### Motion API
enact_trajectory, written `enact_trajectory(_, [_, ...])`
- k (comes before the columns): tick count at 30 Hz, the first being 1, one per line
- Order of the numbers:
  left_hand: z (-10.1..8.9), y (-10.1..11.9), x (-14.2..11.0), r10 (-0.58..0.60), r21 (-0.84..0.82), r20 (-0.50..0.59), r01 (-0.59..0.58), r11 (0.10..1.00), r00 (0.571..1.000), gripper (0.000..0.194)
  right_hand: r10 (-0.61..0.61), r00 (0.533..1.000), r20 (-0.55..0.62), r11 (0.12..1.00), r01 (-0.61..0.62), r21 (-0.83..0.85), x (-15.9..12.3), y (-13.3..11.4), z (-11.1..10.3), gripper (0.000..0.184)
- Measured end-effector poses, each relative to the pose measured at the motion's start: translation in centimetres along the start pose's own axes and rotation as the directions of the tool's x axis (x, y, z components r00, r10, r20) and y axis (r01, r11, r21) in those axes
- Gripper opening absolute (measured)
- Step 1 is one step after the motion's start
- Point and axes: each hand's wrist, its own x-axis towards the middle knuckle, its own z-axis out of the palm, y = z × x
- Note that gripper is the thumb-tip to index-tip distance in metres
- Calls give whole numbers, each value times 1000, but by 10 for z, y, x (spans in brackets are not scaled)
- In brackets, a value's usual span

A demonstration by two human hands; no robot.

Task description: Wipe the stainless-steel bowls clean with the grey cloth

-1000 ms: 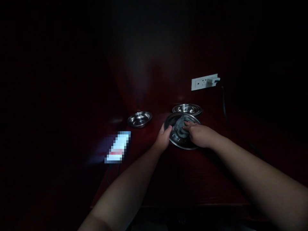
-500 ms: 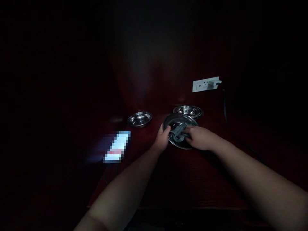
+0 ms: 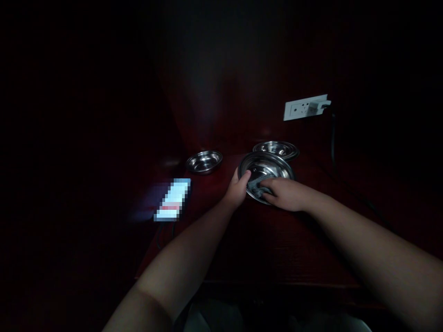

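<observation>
A shiny steel bowl (image 3: 282, 169) is tilted toward me above the dark red table. My left hand (image 3: 238, 190) grips its left rim, thumb over the edge and the other fingers mostly hidden behind. Inside the bowl lies a grey-green cloth (image 3: 258, 185), bunched under the fingers of my right hand (image 3: 285, 193), which are closed on it and press it against the lower inner wall. Behind the held bowl rests a second steel dish (image 3: 275, 148), partly covered by it. Farther left a smaller steel bowl (image 3: 205, 162) stands upright on the table.
A lit phone-like screen (image 3: 173, 200), blurred out, lies at the table's left with a thin cable below it. On the back wall a white socket plate (image 3: 299, 109) holds a plug, whose black cord (image 3: 332, 143) hangs down. The surroundings are very dark.
The camera view has shifted, so the things sit a little higher and farther right. My right hand has moved the cloth within the bowl. My left hand keeps its hold on the rim.
</observation>
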Motion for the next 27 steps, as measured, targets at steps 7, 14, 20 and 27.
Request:
enact_trajectory(7, [0, -3, 3, 32, -48, 22, -30, 998, 999, 37, -23, 1000, 1, 998, 22, 59, 0, 0, 2, 22])
enact_trajectory(14, [-2, -10, 6, 74, -78, 55, -70, 994, 996, 37, -65, 998, 4, 993, 64, 99, 0, -2, 2, 22])
enact_trajectory(20, [-1, -6, 3, 79, -78, 77, -73, 994, 994, 34, -108, 994, -5, 979, 107, 173, 0, -2, 2, 21])
enact_trajectory(27, [-3, -8, 5, 68, -93, 104, -58, 994, 992, 35, -130, 991, -16, 967, 130, 221, 0, -5, 1, 22])
